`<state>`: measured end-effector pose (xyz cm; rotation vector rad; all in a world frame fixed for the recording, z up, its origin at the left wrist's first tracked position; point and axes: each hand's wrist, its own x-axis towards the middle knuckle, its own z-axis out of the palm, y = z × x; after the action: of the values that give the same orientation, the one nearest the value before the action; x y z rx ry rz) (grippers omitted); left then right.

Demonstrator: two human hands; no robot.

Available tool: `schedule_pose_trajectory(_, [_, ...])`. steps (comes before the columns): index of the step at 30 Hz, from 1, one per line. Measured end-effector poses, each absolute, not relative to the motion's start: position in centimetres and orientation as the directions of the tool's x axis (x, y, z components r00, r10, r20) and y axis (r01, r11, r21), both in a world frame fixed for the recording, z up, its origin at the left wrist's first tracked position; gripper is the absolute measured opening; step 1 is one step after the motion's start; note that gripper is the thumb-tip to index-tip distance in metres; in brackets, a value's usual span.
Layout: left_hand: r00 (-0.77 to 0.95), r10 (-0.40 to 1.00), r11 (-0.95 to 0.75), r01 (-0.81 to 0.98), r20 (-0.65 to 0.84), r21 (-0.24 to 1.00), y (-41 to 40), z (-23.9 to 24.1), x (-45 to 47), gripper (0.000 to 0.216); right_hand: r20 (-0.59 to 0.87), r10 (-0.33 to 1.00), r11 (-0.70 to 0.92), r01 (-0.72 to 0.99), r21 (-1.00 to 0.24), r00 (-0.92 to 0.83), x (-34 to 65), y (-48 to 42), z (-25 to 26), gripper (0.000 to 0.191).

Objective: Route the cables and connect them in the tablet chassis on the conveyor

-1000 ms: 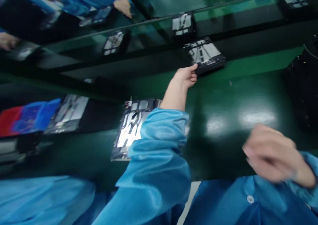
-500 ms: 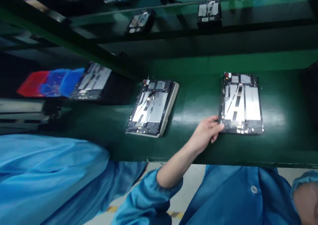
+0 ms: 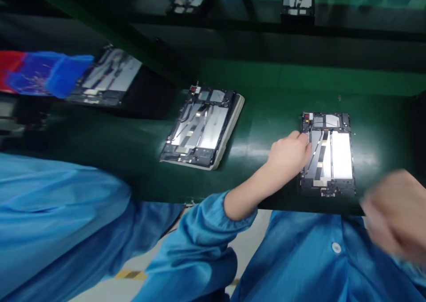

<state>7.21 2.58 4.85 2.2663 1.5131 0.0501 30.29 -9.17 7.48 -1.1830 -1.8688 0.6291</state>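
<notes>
An opened tablet (image 3: 342, 155), with its silver batteries, dark ribbon cables and black boards showing, lies on the green bench in front of me. My left hand (image 3: 289, 154) is over its left edge, fingers curled and pinched together. What they hold, if anything, is hidden; a thin dark wire runs across the tablet's upper part near the fingertips. My right hand (image 3: 396, 213) hangs to the right of the tablet's lower corner, apart from it and smeared by motion, so its fingers cannot be made out.
A stack of opened tablets (image 3: 213, 126) on a pale tray sits tilted to the left. Further left are another opened tablet (image 3: 111, 73) and blue (image 3: 68, 75) and red bins. A co-worker's blue sleeve (image 3: 60, 204) is close by. Behind stands a green raised ledge (image 3: 299, 76).
My left hand has moved from the tablet's lower left corner up to its upper left edge, fingers now curled. My right hand has come up into view. The tablet sits slightly lower in view.
</notes>
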Motion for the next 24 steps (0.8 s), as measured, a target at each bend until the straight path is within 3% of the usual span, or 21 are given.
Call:
schedule_pose_trajectory(3, [0.426, 0.864, -0.354, 0.893, -0.268, 0.279, 4.2, 6.0, 10.2, 0.029, 0.387, 0.906, 0.376, 0.748, -0.547, -0.172, 27.9, -3.0, 6.9, 0.019])
schedule_pose_trajectory(6, [0.508, 0.806, -0.417, 0.852, -0.305, 0.316, 5.0, 6.5, 11.7, 0.026, 0.209, 0.969, 0.192, 0.928, -0.318, -0.129, 26.9, 2.6, 4.4, 0.034])
schedule_pose_trajectory(10, [0.48, 0.814, -0.333, 0.847, -0.326, 0.414, 5.6, 6.1, 12.1, 0.021, -0.024, 0.999, 0.044, 0.99, -0.133, -0.048, 26.7, 5.8, 3.2, 0.036])
schedule_pose_trajectory(15, [0.38, 0.889, -0.19, 0.815, -0.257, 0.547, 5.5, 5.4, 11.8, 0.014, -0.057, 0.996, 0.069, 0.997, -0.042, -0.071, 25.9, 6.7, 4.3, 0.031])
schedule_pose_trajectory(17, [0.376, 0.889, -0.213, 0.845, -0.261, 0.49, 5.4, 5.6, 11.8, 0.016, -0.101, 0.991, 0.08, 0.996, -0.035, -0.083, 25.5, 7.3, 4.9, 0.03])
schedule_pose_trajectory(21, [0.448, 0.827, -0.397, 0.893, -0.34, 0.211, 6.2, 6.6, 12.4, 0.029, -0.198, 0.975, 0.1, 0.995, -0.011, -0.1, 24.8, 8.4, 5.9, 0.032])
schedule_pose_trajectory(24, [0.456, 0.798, -0.437, 0.888, -0.394, 0.144, 7.1, 6.9, 12.0, 0.032, -0.135, 0.982, 0.132, 0.991, -0.021, -0.133, 24.6, 8.2, 6.1, 0.033])
